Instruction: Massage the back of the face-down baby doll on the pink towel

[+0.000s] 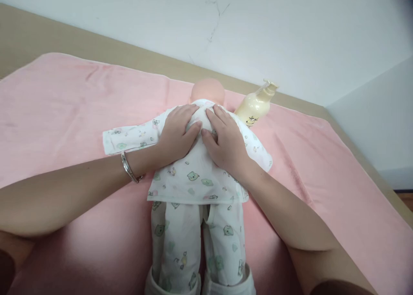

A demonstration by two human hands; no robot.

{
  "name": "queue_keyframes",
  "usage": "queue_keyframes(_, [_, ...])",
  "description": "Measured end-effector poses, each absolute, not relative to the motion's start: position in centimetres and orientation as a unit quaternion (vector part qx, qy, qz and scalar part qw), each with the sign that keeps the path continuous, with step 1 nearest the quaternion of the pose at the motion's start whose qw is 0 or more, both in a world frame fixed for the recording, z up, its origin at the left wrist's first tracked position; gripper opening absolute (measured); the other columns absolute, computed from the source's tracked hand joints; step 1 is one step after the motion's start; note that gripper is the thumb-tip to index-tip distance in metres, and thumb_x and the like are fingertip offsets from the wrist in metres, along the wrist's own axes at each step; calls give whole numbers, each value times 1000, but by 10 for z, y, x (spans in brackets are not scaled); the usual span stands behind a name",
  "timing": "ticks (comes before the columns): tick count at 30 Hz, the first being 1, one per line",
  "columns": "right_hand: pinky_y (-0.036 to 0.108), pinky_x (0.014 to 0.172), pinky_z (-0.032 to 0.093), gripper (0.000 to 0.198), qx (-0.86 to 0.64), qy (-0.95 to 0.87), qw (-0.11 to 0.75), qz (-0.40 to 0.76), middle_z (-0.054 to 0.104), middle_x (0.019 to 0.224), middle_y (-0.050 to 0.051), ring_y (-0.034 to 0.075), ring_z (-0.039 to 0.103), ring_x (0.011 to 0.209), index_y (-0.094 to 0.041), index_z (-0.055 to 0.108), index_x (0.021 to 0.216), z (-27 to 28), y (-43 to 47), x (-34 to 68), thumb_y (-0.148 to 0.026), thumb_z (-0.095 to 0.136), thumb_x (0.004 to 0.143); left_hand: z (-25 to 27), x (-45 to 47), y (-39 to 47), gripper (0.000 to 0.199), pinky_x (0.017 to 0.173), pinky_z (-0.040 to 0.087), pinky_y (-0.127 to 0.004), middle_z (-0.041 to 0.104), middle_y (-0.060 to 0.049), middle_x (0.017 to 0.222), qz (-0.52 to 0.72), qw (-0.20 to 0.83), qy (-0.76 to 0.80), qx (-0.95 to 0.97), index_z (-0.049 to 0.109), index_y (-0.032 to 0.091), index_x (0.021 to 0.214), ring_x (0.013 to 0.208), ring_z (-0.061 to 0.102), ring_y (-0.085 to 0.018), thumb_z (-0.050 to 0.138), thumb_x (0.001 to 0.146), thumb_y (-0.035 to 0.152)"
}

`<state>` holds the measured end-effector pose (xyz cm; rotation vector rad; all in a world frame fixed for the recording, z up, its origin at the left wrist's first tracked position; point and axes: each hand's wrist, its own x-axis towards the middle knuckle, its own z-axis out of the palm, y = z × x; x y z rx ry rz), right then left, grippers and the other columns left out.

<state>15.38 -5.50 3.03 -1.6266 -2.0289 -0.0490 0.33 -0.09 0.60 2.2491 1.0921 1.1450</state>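
A baby doll point(208, 90) lies face down, its bald head away from me. It wears a white printed shirt point(196, 187) and matching trousers point(183, 243). My left hand point(180, 131) rests flat on the left of its upper back, fingers stretched out, with a silver bangle point(127, 168) on the wrist. On the right of the upper back lies my right hand point(224, 138), also flat with its fingers spread. Both thumbs come close together near the middle of the back. Neither hand grips anything. The doll's face is hidden.
A pink blanket point(80, 101) lies under the doll on a tan surface point(41, 32). Just right of the doll's head, a pale yellow pump bottle point(254, 103) leans at a tilt. Beyond the far edge rises a white wall point(274, 37) with a crack.
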Motion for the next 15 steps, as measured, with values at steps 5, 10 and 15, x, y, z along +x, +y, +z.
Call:
queue_keyframes(5, [56, 123, 32, 54, -608, -751, 257, -10, 47, 154, 19, 32, 40, 147, -8, 52, 141, 32, -55, 154, -32, 42, 93, 5, 3, -1, 48, 116, 40, -47, 62, -12, 138, 408, 191, 394, 801, 58, 13, 130, 128, 54, -27, 38, 93, 37])
queue_keyframes(10, [56, 123, 32, 56, -611, -750, 255, -7, 46, 155, 19, 31, 38, 148, -8, 51, 142, 32, -55, 154, -32, 42, 93, 6, 4, -1, 46, 116, 40, -47, 61, -12, 138, 404, 191, 396, 802, 57, 14, 130, 129, 54, -26, 38, 93, 35])
queue_keyframes(15, [54, 123, 32, 56, -608, -750, 259, -10, 47, 154, 19, 31, 39, 148, -7, 51, 142, 32, -56, 154, -32, 42, 93, 5, 4, -1, 46, 117, 38, -47, 60, -11, 140, 408, 191, 396, 801, 57, 15, 130, 131, 53, -27, 38, 94, 37])
